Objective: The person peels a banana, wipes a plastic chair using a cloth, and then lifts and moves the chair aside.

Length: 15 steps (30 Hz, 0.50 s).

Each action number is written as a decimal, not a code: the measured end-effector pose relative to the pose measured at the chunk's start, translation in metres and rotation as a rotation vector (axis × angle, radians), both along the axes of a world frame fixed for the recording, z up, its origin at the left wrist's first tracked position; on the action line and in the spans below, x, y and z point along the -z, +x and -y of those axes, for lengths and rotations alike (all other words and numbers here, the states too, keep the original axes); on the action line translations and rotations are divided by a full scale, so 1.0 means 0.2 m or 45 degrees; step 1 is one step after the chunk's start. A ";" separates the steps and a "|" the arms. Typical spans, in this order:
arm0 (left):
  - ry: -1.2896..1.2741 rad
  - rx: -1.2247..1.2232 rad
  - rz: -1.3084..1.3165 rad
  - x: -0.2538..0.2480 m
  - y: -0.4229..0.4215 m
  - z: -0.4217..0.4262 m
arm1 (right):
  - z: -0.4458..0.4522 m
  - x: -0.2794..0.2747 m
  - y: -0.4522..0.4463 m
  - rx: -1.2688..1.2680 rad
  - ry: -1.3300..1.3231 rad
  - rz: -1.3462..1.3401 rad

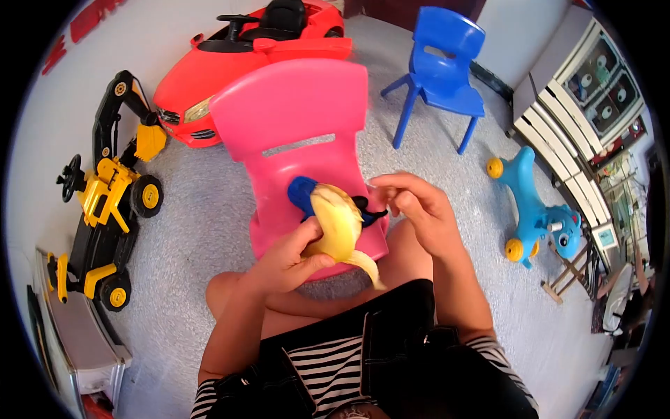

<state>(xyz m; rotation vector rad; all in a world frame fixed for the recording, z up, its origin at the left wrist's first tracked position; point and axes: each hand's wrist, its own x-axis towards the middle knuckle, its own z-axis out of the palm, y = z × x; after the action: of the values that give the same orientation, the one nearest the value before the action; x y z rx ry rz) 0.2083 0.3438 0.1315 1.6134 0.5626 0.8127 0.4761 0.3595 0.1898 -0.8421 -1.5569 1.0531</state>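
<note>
My left hand (289, 260) is wrapped round a partly peeled banana (335, 222), its thumb and fingers closed on the lower part. One strip of peel (367, 268) hangs down at the right, and more peel lies along the upper edge. Just right of the banana is my right hand (420, 209), apart from it, fingers loosely bent and nothing visible between them. Below both hands stands a pink chair (300, 112). On its seat lie a blue object (301, 193) and a black object (371, 211), both partly hidden by the banana, their kind unclear.
A red toy car (195, 87) stands beyond the pink chair, a yellow-black toy excavator (108, 195) at left. Farther right are a blue chair (447, 70) and a blue ride-on toy (527, 195) with yellow wheels. White drawers (558, 129) line the right side.
</note>
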 end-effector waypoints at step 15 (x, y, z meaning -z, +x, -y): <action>0.436 0.044 -0.354 -0.13 -0.03 -0.01 | -0.03 -0.26 -0.07 -0.528 -0.513 0.085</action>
<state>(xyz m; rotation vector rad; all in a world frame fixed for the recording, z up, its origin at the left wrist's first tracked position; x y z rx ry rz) 0.2019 0.3463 0.1581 2.0654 0.6127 0.6887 0.4611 0.3647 0.2421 -0.8435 -1.6412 1.6940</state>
